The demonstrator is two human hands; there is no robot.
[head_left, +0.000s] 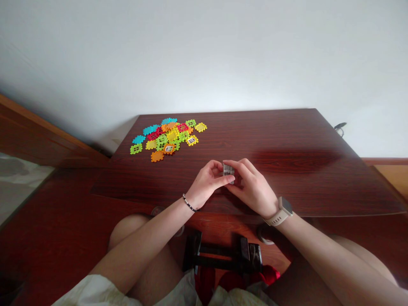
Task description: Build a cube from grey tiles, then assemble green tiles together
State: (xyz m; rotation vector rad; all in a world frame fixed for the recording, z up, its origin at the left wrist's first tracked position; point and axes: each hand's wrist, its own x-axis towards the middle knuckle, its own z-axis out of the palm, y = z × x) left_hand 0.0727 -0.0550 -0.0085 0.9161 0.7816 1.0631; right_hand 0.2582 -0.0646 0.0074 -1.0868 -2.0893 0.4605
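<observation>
Between the fingers of both hands, above the near part of the table, is a small grey gridded cube (pixel 228 169). My left hand (pixel 208 182) is closed on its left and near side, the thumb lying across the lower part. From the right, my right hand (pixel 256 188) grips it, with the index finger along the top edge. The fingers cover much of the cube, so its far and lower sides are hidden. What exact kind of cube it is cannot be made out.
A loose pile of coloured interlocking plastic tiles (pixel 172 134) lies at the back left of the dark wooden table (pixel 280 140). Behind the table stands a white wall (pixel 223 55). Below the near edge, a black frame (pixel 219 254) sits between the knees.
</observation>
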